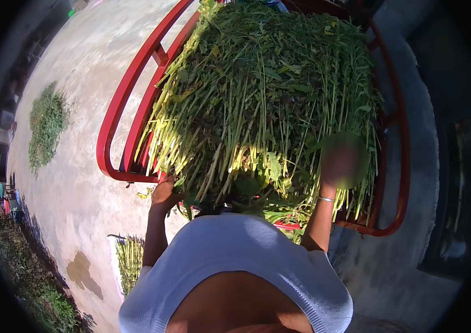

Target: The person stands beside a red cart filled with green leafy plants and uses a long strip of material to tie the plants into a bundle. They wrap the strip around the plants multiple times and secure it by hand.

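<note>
A thick heap of cut leafy green stalks [257,94] lies in front of me on a red metal frame [118,125], pale stem ends toward my body. My left hand [165,193] is at the frame's near left corner, closed round the red rail beside the stem ends. My right hand [342,166], with a light bracelet at its wrist, rests among the stalks at the near right. A blurred patch covers its fingers, so their pose is hidden.
Red rails curve along both sides of the heap. On the pale concrete floor [88,77] at the left lies a small green plant pile [47,126]. More cut stalks [129,261] lie near my left elbow. A dark wall [452,144] stands at the right.
</note>
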Action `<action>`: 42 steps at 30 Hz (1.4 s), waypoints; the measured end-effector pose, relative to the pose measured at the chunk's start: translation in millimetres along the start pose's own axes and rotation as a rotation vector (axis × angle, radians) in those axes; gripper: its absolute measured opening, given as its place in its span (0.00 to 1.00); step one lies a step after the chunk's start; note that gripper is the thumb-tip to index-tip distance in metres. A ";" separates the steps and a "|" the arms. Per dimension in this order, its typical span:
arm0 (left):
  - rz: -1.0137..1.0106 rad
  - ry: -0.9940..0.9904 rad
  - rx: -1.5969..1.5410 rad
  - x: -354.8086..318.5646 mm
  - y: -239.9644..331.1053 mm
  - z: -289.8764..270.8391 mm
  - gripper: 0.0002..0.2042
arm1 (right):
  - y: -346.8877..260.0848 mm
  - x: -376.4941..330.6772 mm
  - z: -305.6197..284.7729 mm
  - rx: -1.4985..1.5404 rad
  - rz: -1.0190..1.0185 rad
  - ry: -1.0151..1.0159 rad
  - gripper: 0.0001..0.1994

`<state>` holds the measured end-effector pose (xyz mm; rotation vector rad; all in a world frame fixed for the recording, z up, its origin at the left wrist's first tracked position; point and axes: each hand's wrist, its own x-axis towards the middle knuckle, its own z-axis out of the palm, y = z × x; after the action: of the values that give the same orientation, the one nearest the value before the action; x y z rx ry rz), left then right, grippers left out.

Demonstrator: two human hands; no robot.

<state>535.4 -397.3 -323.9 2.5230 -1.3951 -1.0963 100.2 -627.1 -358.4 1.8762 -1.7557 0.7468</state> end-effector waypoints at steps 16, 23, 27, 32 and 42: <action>0.572 0.244 -0.656 32.6 54.9 -23.7 0.16 | -194.2 14.0 79.5 1.513 0.875 -1.042 0.11; 0.291 -0.142 -1.225 117.1 104.2 23.8 0.15 | -212.7 32.7 16.3 1.878 1.068 -1.079 0.07; 0.260 -0.177 -1.224 143.7 125.0 41.2 0.15 | -222.9 -6.5 56.6 1.444 0.805 -0.959 0.12; 0.566 0.002 -0.876 150.5 113.6 31.0 0.13 | -236.5 -9.8 57.4 1.269 0.650 -0.950 0.13; 0.435 0.568 0.213 181.6 60.2 -58.3 0.20 | -246.7 22.9 16.3 1.897 0.956 -0.996 0.06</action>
<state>589.0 -586.8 -359.0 2.2127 -1.7995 -0.1472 348.1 -635.6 -347.5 2.3303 -3.0143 3.0848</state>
